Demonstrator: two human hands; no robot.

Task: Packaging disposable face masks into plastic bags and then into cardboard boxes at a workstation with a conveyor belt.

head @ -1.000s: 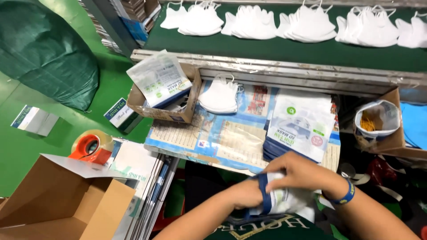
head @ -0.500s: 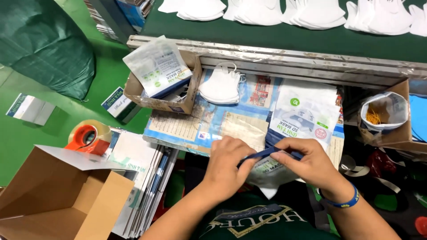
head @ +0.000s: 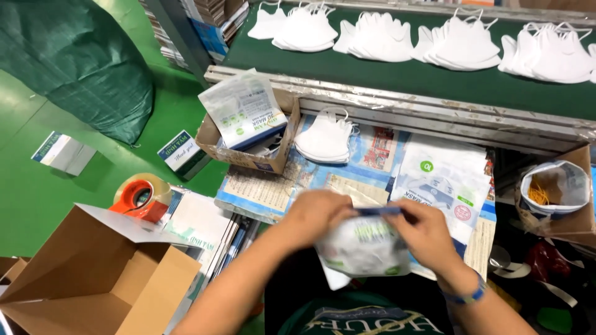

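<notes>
There is one view only, from a camera on the person's head, looking steeply down and forward over the tabletop point(head: 267, 192). It sits close: the left hand point(head: 316, 217) and right hand point(head: 422, 232) fill the lower middle, just this side of the tabletop, with the forearms running out the bottom edge. Beyond the tabletop, the green conveyor belt point(head: 397, 77) crosses the top of the picture. Left of the tabletop, the green floor point(head: 37, 192) and an open cardboard box point(head: 93, 279) show.

Tape roll point(head: 139, 197) left of bench – carton point(head: 93, 279) before it – masks point(head: 323, 139) behind hands.
</notes>
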